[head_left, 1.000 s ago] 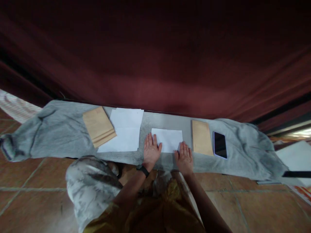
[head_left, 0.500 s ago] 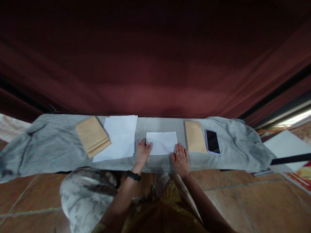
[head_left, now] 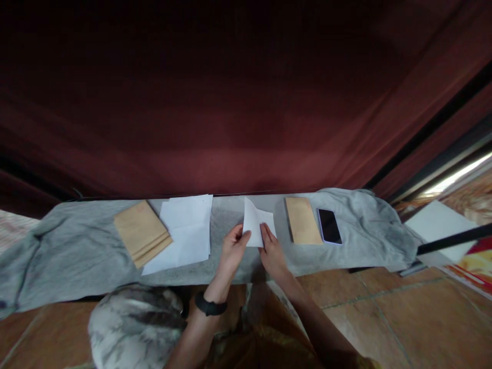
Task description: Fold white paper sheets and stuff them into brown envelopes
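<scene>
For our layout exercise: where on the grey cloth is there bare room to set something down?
Bare: the grey cloth left of the brown envelope stack, and its right end past the phone. Crowded: the middle, where the white sheets, the held folded sheet and the single envelope lie close together.

Looks like somebody's home, not an office: terracotta floor tiles [head_left: 384, 318], a heavy dark red curtain [head_left: 246, 128] across the back, and a rumpled grey cloth [head_left: 77, 246] spread along its foot with brown envelopes [head_left: 141, 233], white sheets [head_left: 190, 225] and a phone [head_left: 329, 226] just lying on it.
</scene>
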A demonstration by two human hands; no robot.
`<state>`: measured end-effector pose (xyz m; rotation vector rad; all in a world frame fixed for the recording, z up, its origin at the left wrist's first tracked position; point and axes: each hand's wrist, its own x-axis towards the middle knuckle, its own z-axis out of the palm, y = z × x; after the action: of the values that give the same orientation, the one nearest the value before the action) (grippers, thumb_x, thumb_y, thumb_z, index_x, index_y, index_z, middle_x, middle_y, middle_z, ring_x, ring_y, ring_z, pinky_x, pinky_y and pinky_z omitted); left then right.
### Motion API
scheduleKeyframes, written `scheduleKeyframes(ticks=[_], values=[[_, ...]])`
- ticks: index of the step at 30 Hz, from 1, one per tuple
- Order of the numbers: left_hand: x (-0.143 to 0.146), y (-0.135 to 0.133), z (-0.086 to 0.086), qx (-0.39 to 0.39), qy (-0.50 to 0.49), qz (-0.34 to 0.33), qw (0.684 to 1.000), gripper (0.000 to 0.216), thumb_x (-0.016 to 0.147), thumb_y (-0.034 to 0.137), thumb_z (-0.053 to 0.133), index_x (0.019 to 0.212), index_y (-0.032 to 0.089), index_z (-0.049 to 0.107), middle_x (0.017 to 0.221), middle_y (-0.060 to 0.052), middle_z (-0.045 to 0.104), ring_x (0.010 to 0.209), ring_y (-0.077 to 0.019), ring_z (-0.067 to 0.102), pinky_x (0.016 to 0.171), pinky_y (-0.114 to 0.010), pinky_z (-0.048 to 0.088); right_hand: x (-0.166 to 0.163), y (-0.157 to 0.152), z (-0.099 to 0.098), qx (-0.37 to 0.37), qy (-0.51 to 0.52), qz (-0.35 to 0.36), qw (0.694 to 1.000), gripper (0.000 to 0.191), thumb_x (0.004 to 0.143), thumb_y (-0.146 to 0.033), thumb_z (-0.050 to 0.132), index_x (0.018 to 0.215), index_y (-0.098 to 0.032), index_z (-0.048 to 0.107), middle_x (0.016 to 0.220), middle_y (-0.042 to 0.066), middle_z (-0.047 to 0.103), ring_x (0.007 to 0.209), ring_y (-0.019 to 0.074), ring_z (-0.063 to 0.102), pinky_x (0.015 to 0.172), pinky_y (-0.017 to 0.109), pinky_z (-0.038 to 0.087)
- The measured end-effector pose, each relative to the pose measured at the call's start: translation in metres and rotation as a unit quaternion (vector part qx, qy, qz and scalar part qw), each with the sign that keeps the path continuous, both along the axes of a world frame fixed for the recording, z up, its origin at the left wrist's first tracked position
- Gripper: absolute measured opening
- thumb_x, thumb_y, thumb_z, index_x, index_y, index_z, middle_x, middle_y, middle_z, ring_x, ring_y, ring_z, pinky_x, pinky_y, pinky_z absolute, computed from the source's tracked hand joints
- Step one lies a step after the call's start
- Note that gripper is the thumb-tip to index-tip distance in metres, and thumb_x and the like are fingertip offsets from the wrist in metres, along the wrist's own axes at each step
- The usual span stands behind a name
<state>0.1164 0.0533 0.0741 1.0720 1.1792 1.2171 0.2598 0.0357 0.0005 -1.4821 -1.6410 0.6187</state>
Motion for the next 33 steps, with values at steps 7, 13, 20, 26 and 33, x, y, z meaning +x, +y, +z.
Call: scheduleKeyframes(ticks=[7, 13, 20, 26, 33], values=[[-0.008, -0.012, -0.011, -0.145, -0.017, 0.161, 0.976, 0.068, 0.085, 0.041, 0.073, 0.145, 0.023, 0.046, 0.145, -0.013, 0.055, 0.129, -0.0248, 0.057, 0.099, -0.034, 0.051, -0.013, 0.015, 0.039, -0.116, 0.561, -0.061, 0.817, 0.052, 0.088, -0.062, 0.057, 0.123, -0.024, 0.064, 0.129, 0.005, 0.069, 0.123, 0.0248, 0.062, 0.104, 0.042, 0.053], [-0.013, -0.017, -0.061, -0.160, -0.065, 0.059, 0.983, 0.072, 0.077, 0.020, 0.074, 0.144, 0.023, 0.047, 0.105, -0.006, 0.076, 0.094, -0.0222, 0.073, 0.080, -0.034, 0.060, -0.016, -0.002, 0.010, -0.211, 0.582, -0.072, 0.782, 0.039, 0.081, -0.052, 0.067, 0.107, -0.023, 0.065, 0.103, 0.006, 0.076, 0.097, 0.0240, 0.072, 0.086, 0.038, 0.058], [-0.037, 0.001, -0.091, -0.058, 0.196, 0.046, 0.978, 0.072, 0.078, 0.009, 0.057, 0.148, 0.016, 0.042, 0.112, -0.007, 0.076, 0.101, -0.0223, 0.072, 0.090, -0.034, 0.057, 0.013, -0.032, -0.015, -0.324, 0.541, -0.047, 0.775, 0.025, 0.085, -0.047, 0.060, 0.088, -0.022, 0.062, 0.095, 0.010, 0.075, 0.088, 0.0215, 0.072, 0.086, 0.039, 0.054], [-0.043, -0.010, -0.097, 0.053, 0.458, 0.080, 0.884, 0.071, 0.086, 0.011, 0.049, 0.155, 0.016, 0.033, 0.134, -0.015, 0.062, 0.108, -0.0247, 0.068, 0.096, -0.037, 0.054, 0.029, -0.051, -0.018, -0.358, 0.430, 0.019, 0.828, 0.047, 0.077, -0.058, 0.068, 0.099, -0.017, 0.071, 0.103, 0.015, 0.076, 0.086, 0.0252, 0.072, 0.086, 0.043, 0.054], [-0.005, -0.022, -0.109, 0.174, 0.643, 0.027, 0.746, 0.055, 0.100, 0.029, 0.043, 0.152, 0.016, 0.040, 0.159, -0.016, 0.038, 0.146, -0.0322, 0.037, 0.116, -0.052, 0.036, 0.013, -0.012, -0.028, -0.046, 0.073, -0.006, 0.996, 0.050, 0.102, -0.048, 0.035, 0.134, -0.020, 0.061, 0.138, 0.012, 0.063, 0.129, 0.0242, 0.057, 0.113, 0.045, 0.042]])
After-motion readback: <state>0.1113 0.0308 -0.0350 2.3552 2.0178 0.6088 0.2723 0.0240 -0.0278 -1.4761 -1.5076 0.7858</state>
